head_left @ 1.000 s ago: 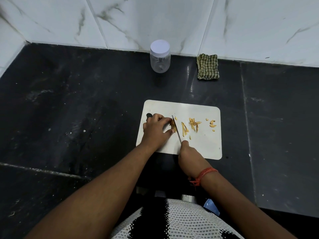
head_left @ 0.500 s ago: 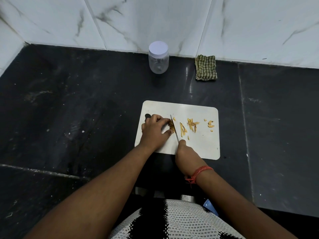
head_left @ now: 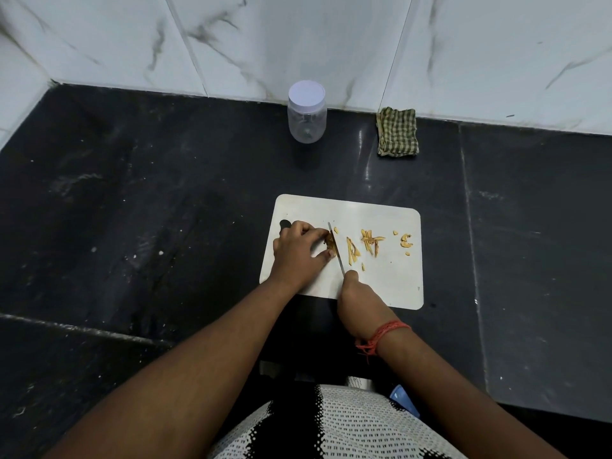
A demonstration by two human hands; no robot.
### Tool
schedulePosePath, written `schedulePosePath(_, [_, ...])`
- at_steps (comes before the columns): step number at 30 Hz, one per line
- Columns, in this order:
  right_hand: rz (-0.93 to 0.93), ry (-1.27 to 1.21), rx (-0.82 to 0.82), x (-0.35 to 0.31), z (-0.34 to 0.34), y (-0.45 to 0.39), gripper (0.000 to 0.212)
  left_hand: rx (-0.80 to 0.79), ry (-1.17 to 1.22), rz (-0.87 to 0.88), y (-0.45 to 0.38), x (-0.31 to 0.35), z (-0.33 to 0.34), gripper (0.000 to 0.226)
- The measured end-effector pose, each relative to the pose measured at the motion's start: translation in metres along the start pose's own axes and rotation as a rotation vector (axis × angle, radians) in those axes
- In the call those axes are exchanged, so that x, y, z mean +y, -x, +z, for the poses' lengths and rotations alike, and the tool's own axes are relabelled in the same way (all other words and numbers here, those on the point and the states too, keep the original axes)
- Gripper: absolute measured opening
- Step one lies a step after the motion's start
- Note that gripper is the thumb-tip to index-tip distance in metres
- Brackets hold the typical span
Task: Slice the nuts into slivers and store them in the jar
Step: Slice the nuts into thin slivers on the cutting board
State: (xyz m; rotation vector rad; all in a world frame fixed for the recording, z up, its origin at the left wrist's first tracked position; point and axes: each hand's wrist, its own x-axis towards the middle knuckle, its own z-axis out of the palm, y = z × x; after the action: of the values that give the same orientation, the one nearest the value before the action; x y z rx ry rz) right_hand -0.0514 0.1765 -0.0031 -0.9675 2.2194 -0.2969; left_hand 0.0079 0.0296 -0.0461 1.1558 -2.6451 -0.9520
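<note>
Our left hand (head_left: pixel 298 251) lies on the left part of the white cutting board (head_left: pixel 390 286), fingers and thumb curled down and pinching a small brownish nut (head_left: pixel 330 243) against the board. Our right hand (head_left: pixel 359 306) is closed around the handle of a knife (head_left: pixel 336 248), with the handle hidden inside the fist and only the thin blade showing. The blade runs away from us, and its edge sits right beside the left fingertips, touching the nut on its right side. A red thread band (head_left: pixel 384 336) circles our right wrist.

To the right of the blade, pale yellow slivers (head_left: pixel 371 241) lie scattered in small clusters across the middle of the board, with a few more curled pieces (head_left: pixel 406 241) nearer its right edge. A dark hole at the board's left end peeks out just above our left knuckles.

The board rests on a black stone tabletop (head_left: pixel 149 210) marked with pale specks and smears. Well beyond the board, near the white marbled wall (head_left: pixel 298 38), stands a clear plastic jar (head_left: pixel 306 119) with its white lid on; we see nothing inside it. To its right, apart from it and against the foot of the wall, lies a folded green checked cloth (head_left: pixel 397 132). At the bottom of the view is our black-and-white patterned top (head_left: pixel 331 425).
</note>
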Motion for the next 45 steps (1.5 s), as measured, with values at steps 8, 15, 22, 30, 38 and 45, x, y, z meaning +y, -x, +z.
schedulePosePath(8, [0.016,0.003,0.000,-0.003,-0.004,-0.014,0.030,0.008,-0.002,0.007,-0.001,0.000,0.000,0.043])
schedulePosePath(15, [0.005,0.043,0.028,0.003,0.003,-0.004,0.029,0.015,-0.002,-0.028,-0.001,0.004,0.002,0.042])
schedulePosePath(22, [0.022,0.010,-0.024,-0.007,-0.001,-0.013,0.031,-0.009,-0.028,-0.024,-0.004,0.003,0.000,0.034])
schedulePosePath(30, [0.047,-0.009,-0.042,-0.007,-0.004,-0.013,0.033,0.014,-0.030,-0.036,-0.002,0.006,0.004,0.031])
schedulePosePath(38, [0.049,0.017,-0.047,-0.010,-0.001,-0.016,0.033,0.004,-0.050,-0.039,-0.004,0.003,0.003,0.031])
schedulePosePath(45, [0.066,-0.004,-0.056,-0.006,-0.003,-0.011,0.031,0.013,-0.032,-0.043,-0.003,0.006,0.007,0.030])
